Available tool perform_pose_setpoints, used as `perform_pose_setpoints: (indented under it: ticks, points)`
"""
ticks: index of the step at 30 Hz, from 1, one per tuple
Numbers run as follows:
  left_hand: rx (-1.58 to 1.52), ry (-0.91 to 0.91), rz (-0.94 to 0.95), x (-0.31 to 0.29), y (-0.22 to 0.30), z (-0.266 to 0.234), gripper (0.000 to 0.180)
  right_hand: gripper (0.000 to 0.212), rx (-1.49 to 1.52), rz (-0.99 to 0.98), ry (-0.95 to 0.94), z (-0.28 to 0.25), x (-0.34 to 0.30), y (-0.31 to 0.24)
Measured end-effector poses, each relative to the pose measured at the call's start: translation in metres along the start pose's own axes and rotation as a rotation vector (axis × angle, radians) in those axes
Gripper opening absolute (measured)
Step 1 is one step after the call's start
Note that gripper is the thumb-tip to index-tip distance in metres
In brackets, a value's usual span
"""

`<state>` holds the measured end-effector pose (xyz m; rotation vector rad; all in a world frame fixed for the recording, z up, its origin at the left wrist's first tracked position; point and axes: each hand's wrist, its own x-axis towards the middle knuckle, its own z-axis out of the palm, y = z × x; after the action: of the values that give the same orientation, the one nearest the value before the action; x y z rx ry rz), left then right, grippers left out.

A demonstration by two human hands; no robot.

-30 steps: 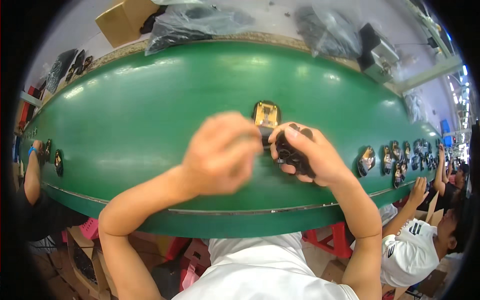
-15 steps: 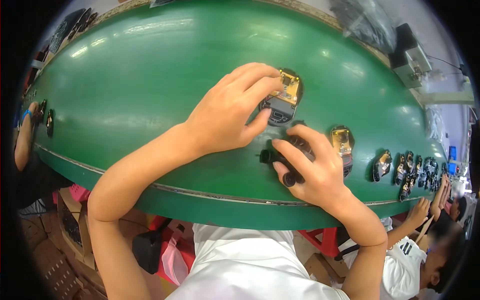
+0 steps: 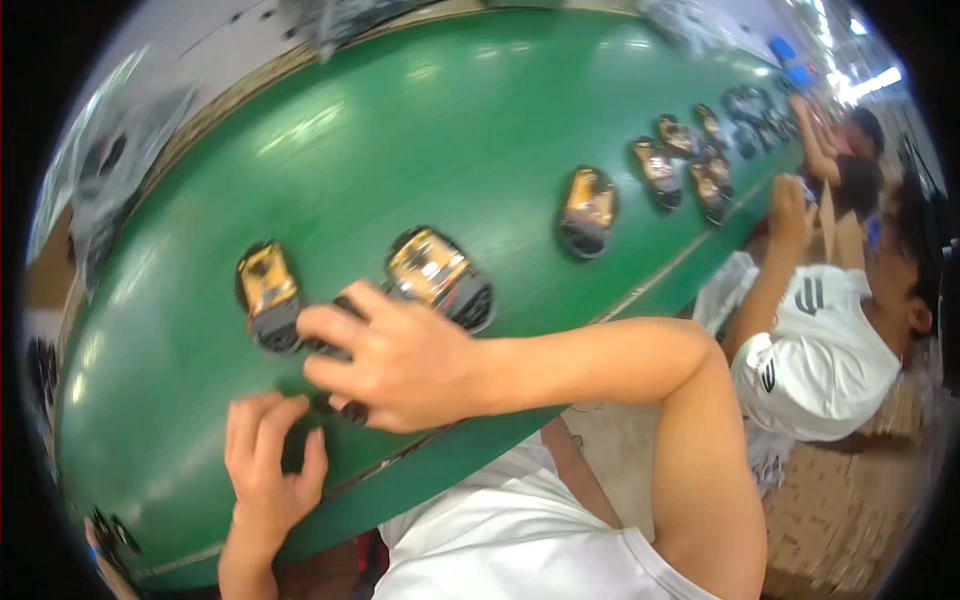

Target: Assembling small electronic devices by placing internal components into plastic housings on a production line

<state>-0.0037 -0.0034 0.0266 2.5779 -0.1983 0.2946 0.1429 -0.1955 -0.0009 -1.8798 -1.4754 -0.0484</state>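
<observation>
Green desk fills most of the view, its surface glossy and curved by the lens, with a pale strip along the near edge. Yellow-and-black gadgets lie on it in a loose line: one at the left, a second just right of it, a third further right and apart, then a tight cluster toward the far right end.

Right hand lies across the desk in front of the first two gadgets, fingers curled around a small black part, which shows only at the fingertips; the hand hides most of it. Knuckles sit just beside the second gadget and partly cover its near edge. Right forearm crosses the desk's edge and blocks the stretch below it.

Left hand rests low on the desk, just below the right hand, fingers bent inward and loosely gathered; whether it pinches anything cannot be told because of blur.

Another person in a white shirt sits at the right, one arm raised to the desk near the cluster. Clear plastic bags lie beyond the far left edge; contents unclear.
</observation>
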Motion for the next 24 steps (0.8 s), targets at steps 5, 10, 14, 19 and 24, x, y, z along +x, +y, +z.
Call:
perform_pose_setpoints:
  ticks: [5,10,14,19,24]
  points:
    - [-0.019,-0.043,0.009,0.001,0.009,0.016,0.037,0.036,-0.025,-0.030,0.044,0.013,-0.012,-0.001]
    - [-0.055,-0.021,0.011,0.004,-0.002,0.018,0.031,0.043,-0.063,-0.020,0.065,0.013,-0.009,-0.006]
    - [-0.093,0.009,-0.007,0.001,-0.004,0.014,0.028,0.049,-0.033,-0.024,0.070,0.014,-0.006,-0.007]
    - [-0.106,-0.015,0.052,0.006,-0.002,0.014,0.028,0.046,-0.007,-0.032,0.077,0.010,-0.004,-0.001]
    - [-0.120,0.015,0.056,0.006,-0.003,0.016,0.030,0.033,0.020,-0.051,0.066,0.006,-0.003,0.004]
